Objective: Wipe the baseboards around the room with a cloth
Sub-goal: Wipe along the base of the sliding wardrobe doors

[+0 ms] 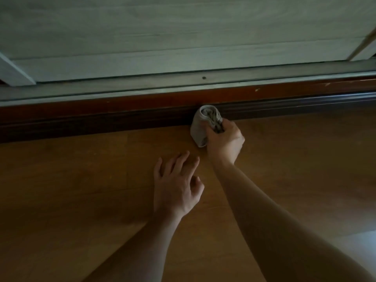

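A dark reddish-brown baseboard (101,119) runs across the view from left to right, where the wooden floor meets the wall. My right hand (224,142) grips a bunched grey cloth (200,127), and the cloth's top end presses against the baseboard near the middle. My left hand (177,185) hovers low over the floor just left of my right forearm, fingers spread, holding nothing.
Above the baseboard lies a grey metal track (142,86) with a small screw (204,77), and pale wood-grain panels (183,37) rise behind it. Brown wooden floor (71,190) fills the lower part of the view.
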The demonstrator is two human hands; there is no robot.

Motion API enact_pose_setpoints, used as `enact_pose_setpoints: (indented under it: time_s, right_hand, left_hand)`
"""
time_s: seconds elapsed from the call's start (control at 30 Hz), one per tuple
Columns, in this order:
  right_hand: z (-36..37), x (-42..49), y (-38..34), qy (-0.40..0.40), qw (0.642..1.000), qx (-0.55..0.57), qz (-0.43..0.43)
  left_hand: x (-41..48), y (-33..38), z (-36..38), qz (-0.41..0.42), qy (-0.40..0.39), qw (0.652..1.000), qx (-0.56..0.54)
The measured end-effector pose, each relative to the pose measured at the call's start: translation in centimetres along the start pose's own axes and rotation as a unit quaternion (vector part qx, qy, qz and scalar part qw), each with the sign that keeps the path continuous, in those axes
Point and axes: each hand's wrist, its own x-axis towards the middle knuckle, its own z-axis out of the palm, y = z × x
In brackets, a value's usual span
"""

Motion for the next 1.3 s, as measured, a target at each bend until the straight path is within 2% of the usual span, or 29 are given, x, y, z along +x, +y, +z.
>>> enact_pose_setpoints:
  time_s: [0.17, 0.43, 0.57, 0.67, 0.73, 0.87, 1.03, 1.13, 1.3]
  right_hand:
    - [-4.3, 1.1, -0.3, -0.022, 0.998, -0.052, -0.036]
    - [-10.7, 3.9, 0.6, 0.008, 0.993, -0.080, -0.080]
    - [-11.4, 4.6, 2.8, 0.006, 0.993, -0.072, -0.098]
    - [-11.4, 5.5, 3.5, -0.011, 0.992, -0.037, -0.122]
    - [-11.1, 6.3, 3.4, -0.028, 0.990, -0.006, -0.136]
    - [-10.2, 7.9, 3.4, -0.040, 0.990, 0.029, -0.129]
    - [-9.8, 7.9, 4.3, -0.098, 0.984, 0.053, -0.141]
    - [-9.9, 8.5, 4.7, -0.103, 0.983, 0.056, -0.138]
    - [-11.4, 10.3, 6.2, -0.090, 0.985, 0.040, -0.145]
  left_hand:
    - [1.3, 3.2, -0.3, -0.068, -0.004, 0.997, -0.031]
    - [1.8, 11.6, 1.3, 0.044, -0.032, 0.992, -0.116]
    - [3.1, 14.0, 2.5, 0.060, -0.012, 0.990, -0.126]
    - [3.9, 15.4, 3.0, 0.042, 0.018, 0.988, -0.145]
    - [4.3, 16.3, 3.2, 0.019, 0.015, 0.991, -0.129]
    - [4.6, 17.4, 3.7, 0.000, -0.032, 0.999, -0.016]
    - [4.5, 17.9, 4.1, -0.026, -0.067, 0.997, 0.035]
    - [4.6, 18.1, 4.4, -0.031, -0.059, 0.997, 0.033]
    - [4.8, 17.7, 4.7, -0.008, 0.000, 1.000, 0.009]
